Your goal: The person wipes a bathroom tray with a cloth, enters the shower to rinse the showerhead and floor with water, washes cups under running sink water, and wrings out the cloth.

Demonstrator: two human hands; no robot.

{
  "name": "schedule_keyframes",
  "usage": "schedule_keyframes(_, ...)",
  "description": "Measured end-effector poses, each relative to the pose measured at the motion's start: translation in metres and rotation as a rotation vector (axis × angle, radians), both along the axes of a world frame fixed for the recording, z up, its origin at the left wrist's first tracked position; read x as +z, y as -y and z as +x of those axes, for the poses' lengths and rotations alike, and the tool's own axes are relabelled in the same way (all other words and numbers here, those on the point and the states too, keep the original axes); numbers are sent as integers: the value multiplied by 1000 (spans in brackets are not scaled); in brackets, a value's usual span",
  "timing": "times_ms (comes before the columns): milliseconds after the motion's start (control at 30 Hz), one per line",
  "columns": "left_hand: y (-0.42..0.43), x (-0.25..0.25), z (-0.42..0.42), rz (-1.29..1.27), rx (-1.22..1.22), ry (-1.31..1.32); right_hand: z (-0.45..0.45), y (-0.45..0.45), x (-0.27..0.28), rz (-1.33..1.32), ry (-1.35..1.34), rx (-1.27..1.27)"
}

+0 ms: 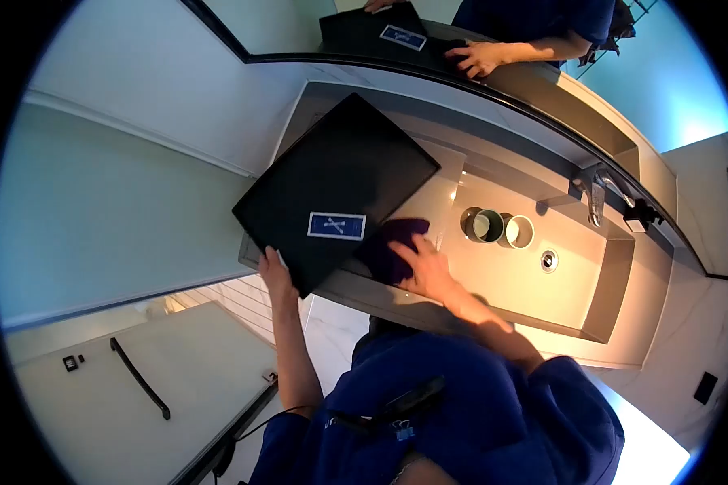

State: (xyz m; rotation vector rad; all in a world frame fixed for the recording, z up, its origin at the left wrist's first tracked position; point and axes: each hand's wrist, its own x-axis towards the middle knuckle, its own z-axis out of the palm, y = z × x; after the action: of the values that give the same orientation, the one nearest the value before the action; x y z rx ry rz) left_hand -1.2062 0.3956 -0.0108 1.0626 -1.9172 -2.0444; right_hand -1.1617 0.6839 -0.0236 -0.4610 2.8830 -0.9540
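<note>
At the counter's near edge, the left hand (277, 277) grasps the black tray (332, 158) at its seven o'clock, thumb on top, while toward four o'clock the right hand (425, 267) rests on a dark purple cloth (384, 257), gripping or merely pressing, I cannot tell. On the tray, toward six o'clock, lies a blue packet (336, 226). Farther off, at the right hand's two o'clock, two cups (487, 225) stand side by side in the sink (510, 279), below the faucet (595, 202).
</note>
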Motion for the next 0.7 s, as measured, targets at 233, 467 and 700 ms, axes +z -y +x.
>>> schedule_keyframes(233,-24,-27,-41,45,105,42,-31,-19,10,-131,77,-328)
schedule_keyframes(467,-13,-71,-28,-368,235,-162,3,4,17,-286,136,-221)
schedule_keyframes(700,13,-25,1,-658,247,-335,12,16,31,-95,280,-30)
